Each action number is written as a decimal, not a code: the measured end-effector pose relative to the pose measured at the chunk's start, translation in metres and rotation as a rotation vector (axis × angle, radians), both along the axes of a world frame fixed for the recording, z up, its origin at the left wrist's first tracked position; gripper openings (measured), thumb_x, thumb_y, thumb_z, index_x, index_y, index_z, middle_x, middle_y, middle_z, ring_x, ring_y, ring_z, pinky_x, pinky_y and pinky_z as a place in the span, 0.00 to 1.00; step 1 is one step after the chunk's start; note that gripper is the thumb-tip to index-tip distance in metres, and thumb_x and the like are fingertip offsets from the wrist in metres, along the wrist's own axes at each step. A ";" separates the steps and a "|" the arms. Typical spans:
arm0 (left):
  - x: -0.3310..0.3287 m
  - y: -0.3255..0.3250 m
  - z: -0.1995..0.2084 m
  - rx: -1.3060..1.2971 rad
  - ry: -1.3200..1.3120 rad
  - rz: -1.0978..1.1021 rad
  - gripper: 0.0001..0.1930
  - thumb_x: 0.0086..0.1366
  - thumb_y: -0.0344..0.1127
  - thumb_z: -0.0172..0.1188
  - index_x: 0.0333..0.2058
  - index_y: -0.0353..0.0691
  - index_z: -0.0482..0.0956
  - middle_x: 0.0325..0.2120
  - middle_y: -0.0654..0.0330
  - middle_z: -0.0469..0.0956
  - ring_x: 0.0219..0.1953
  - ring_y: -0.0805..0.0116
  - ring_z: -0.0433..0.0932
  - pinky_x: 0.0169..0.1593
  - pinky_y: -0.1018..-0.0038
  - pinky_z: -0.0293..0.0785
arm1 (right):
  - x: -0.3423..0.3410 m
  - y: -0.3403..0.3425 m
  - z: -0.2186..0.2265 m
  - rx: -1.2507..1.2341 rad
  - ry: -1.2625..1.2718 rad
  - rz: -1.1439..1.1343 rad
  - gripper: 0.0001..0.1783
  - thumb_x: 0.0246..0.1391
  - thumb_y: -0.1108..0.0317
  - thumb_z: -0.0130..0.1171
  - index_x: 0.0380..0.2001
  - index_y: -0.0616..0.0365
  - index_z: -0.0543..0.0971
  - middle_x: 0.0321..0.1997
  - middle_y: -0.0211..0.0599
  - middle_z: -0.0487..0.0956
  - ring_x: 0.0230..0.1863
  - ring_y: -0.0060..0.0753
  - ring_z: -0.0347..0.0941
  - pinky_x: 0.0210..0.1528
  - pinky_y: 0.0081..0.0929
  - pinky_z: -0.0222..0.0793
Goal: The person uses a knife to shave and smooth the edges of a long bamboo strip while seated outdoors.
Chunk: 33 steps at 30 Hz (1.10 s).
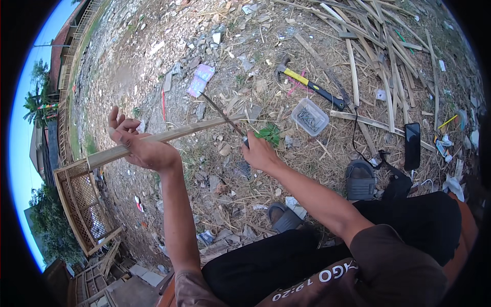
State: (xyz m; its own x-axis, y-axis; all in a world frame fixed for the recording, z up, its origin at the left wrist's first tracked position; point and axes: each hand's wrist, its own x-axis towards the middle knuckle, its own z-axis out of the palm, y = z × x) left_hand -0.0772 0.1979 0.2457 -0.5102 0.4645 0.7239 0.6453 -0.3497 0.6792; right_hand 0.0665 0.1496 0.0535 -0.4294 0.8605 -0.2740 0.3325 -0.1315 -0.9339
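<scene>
My left hand point(146, 148) is turned palm up around a long pale wooden strip point(192, 128), its fingers partly curled and the strip lying across the palm. The strip slants upward to the right. Closed around a dark handle, my right hand point(262, 153) holds a knife point(219, 109) with a long, narrow, dark blade. The blade crosses the strip near its right end and points up and left. Whether its edge touches the wood, I cannot tell.
A claw hammer point(313, 86) with a yellow and black handle lies beside a clear plastic box point(310, 117) of nails. Wooden strips point(381, 56) are piled at the far right. A black phone point(412, 146) lies nearer. Sandals point(360, 180) are by my legs; a lattice frame point(82, 204) stands left.
</scene>
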 end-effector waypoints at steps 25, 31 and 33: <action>-0.033 -0.008 -0.002 -0.004 -0.282 -0.020 0.21 0.74 0.49 0.35 0.26 0.42 0.63 0.44 0.52 0.73 0.40 0.63 0.74 0.48 0.65 0.70 | -0.001 0.002 -0.017 -0.029 -0.125 0.081 0.16 0.55 0.67 0.51 0.42 0.68 0.66 0.24 0.61 0.77 0.29 0.64 0.77 0.36 0.54 0.72; -0.035 -0.008 0.000 -0.070 -0.320 -0.010 0.21 0.75 0.49 0.29 0.28 0.42 0.62 0.45 0.52 0.72 0.40 0.61 0.74 0.47 0.62 0.75 | 0.005 -0.005 -0.024 -0.016 -0.146 0.053 0.16 0.54 0.68 0.52 0.41 0.67 0.66 0.24 0.62 0.77 0.29 0.64 0.77 0.36 0.54 0.72; -0.036 -0.005 0.001 -0.039 -0.354 -0.007 0.21 0.74 0.50 0.30 0.28 0.42 0.61 0.42 0.51 0.72 0.33 0.63 0.75 0.38 0.66 0.77 | 0.005 -0.005 -0.026 -0.031 -0.156 0.056 0.15 0.55 0.67 0.52 0.41 0.67 0.66 0.24 0.61 0.77 0.29 0.63 0.77 0.36 0.53 0.72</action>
